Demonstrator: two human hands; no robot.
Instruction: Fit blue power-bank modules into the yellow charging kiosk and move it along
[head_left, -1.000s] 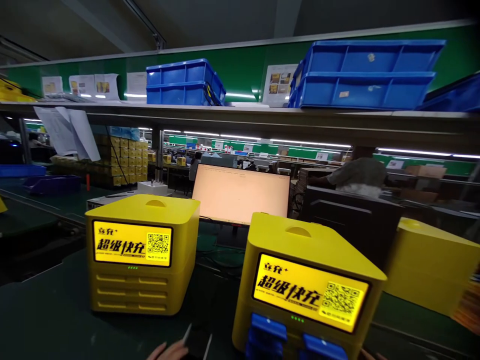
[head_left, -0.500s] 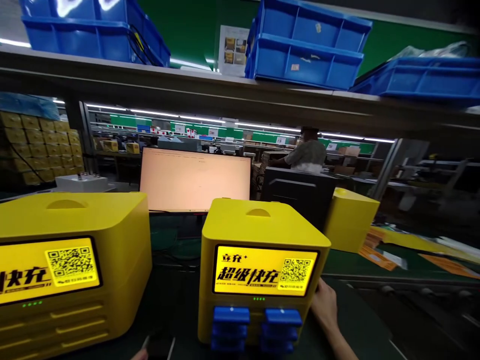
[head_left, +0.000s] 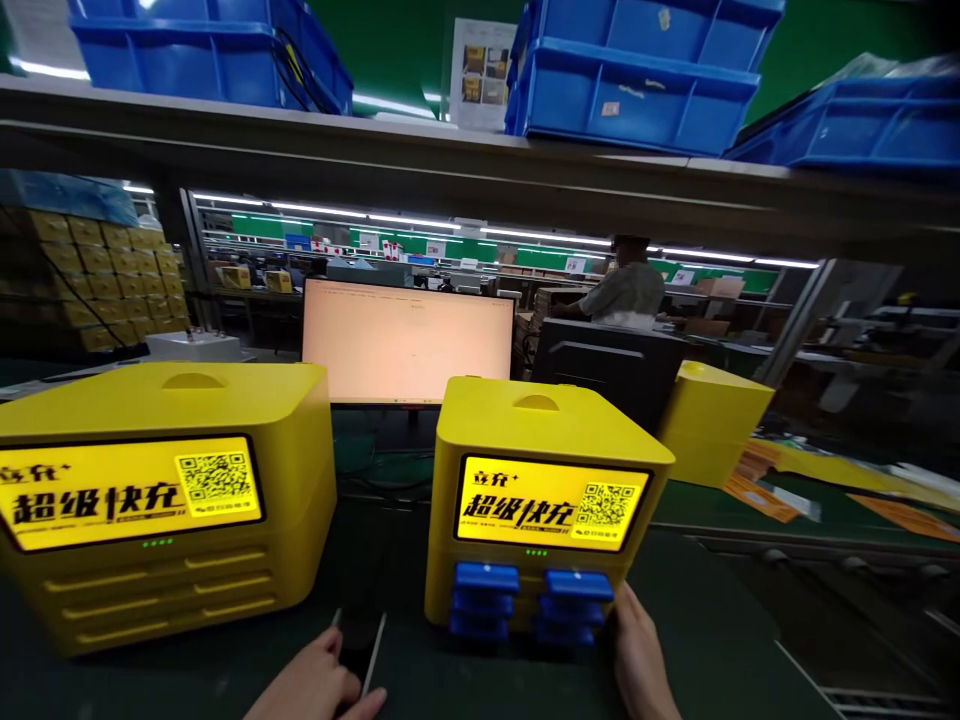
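A yellow cabinet (head_left: 551, 430) with a lit screen and several blue slabs jutting from its front stands right of centre. My right hand (head_left: 637, 645) rests against its lower right side, with the fingertips partly hidden behind it. At the bottom, my left hand (head_left: 319, 680) is closed around a thin dark flat device (head_left: 360, 655) with light edges, between the two cabinets. On the left stands a second yellow cabinet (head_left: 300, 480), its screen lit and its slots without blue slabs.
A monitor (head_left: 409, 345) stands behind the cabinets. Further right are a black case (head_left: 600, 370), another yellow cabinet (head_left: 709, 425) and orange sheets (head_left: 757, 495). Blue bins (head_left: 637, 95) sit on the overhead shelf (head_left: 420, 135). A person (head_left: 626, 290) is in the background.
The view has shifted, so the cabinets appear higher and further right. My left hand has come further into view with the dark device. My right hand remains at the cabinet's side, now lower.
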